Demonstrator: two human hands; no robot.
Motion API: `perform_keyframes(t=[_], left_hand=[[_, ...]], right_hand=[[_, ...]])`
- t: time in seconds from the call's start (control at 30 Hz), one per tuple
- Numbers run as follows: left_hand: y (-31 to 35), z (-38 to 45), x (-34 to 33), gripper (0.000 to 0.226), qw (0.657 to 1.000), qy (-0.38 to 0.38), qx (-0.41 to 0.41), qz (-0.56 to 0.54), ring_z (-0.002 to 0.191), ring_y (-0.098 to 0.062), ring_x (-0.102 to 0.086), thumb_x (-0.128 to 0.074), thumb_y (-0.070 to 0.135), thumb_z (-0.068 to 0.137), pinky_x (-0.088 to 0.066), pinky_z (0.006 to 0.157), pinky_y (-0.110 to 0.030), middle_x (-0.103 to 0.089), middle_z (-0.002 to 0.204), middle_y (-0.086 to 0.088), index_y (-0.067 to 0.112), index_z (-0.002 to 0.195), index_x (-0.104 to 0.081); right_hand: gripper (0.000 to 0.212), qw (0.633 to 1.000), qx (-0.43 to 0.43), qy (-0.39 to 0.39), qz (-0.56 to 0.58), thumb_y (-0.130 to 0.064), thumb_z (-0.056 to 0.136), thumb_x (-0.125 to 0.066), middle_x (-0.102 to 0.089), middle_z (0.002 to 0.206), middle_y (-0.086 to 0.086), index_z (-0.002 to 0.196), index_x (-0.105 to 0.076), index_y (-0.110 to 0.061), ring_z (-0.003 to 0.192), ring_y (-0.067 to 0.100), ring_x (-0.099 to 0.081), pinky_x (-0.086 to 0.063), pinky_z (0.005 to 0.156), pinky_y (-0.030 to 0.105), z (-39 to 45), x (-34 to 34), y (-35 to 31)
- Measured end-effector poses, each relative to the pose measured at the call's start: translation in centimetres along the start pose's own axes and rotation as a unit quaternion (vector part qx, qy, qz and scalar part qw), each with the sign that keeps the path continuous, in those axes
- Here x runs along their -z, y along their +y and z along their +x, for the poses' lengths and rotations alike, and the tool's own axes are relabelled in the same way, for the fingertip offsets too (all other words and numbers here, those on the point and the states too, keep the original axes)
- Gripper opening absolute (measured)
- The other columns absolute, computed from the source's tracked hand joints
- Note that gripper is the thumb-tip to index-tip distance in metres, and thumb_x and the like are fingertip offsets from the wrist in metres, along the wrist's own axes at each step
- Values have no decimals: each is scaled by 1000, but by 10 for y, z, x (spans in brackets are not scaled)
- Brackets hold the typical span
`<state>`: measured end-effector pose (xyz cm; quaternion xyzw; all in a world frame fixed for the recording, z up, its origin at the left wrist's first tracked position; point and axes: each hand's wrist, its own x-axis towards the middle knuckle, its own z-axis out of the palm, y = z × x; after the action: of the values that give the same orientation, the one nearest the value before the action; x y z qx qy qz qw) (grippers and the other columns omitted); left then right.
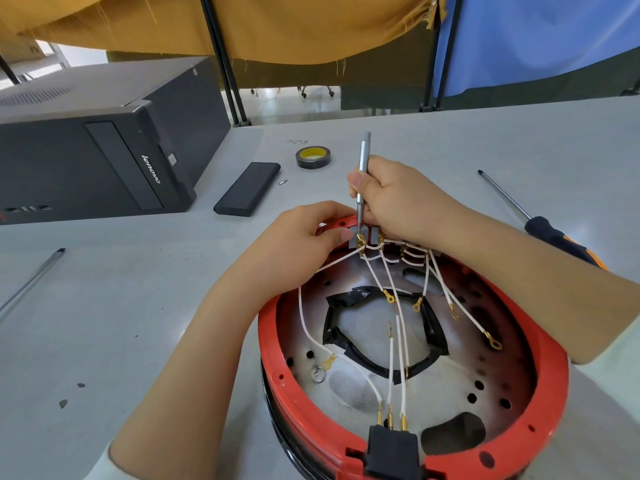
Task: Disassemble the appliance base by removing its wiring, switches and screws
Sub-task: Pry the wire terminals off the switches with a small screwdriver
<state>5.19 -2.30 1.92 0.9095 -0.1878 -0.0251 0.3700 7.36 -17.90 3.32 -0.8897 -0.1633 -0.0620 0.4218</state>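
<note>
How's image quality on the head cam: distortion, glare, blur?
Head view: wide-angle bending shows at the edges, the table rim and curtain poles curve; lighting soft and even, shadows faint under the hands; window at top left blown out; mild sheen on the red base rim; right hand and silver screwdriver sharp, no motion blur; left hand sharp too.

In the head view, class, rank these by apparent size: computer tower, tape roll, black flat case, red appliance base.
1. Computer tower and red appliance base: similar; the base's nearness leaves this unsure.
2. Black flat case.
3. Tape roll.
</note>
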Motion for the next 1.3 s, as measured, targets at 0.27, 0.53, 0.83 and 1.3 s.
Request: perform_keyframes(t=[0.27,0.53,0.83,1.3], left_hand=[[1,0,0,24,1000,-4,4,-7,100,-5,-59,-53,25,95,-44,91,-25,-66,108,14,34,116,-60],[1,0,0,26,1000,-5,3,-5,102,-6,-59,-53,24,95,-44,94,-28,-66,109,13,31,119,-60],[0,1,0,26,1000,-2,4,-5,101,-5,-59,-52,25,95,-43,91,-24,-65,109,13,32,119,-60],[2,0,1,24,1000,-12,3,-7,103,-7,-58,-50,23,96,-43,93,-27,-65,109,11,30,118,-59]], right_hand=[[28,1000,-8,-9,1,-31,102,-35,-46,66,-10,76,-45,-27,54,-1,-49,-32,53,16,4,-1,4],[24,1000,18,15,10,-29,101,-35,-51,72,-8,78,-43,-29,69,6,-58,-52,74,36,-7,2,3],[31,999,-15,-8,-52,-31,102,-34,-50,72,-9,73,-43,-26,64,5,-48,-34,56,19,4,2,0],[22,975,-28,20,217,-28,102,-36,-43,57,6,84,-44,-17,32,5,-33,-29,34,17,-9,11,-1]])
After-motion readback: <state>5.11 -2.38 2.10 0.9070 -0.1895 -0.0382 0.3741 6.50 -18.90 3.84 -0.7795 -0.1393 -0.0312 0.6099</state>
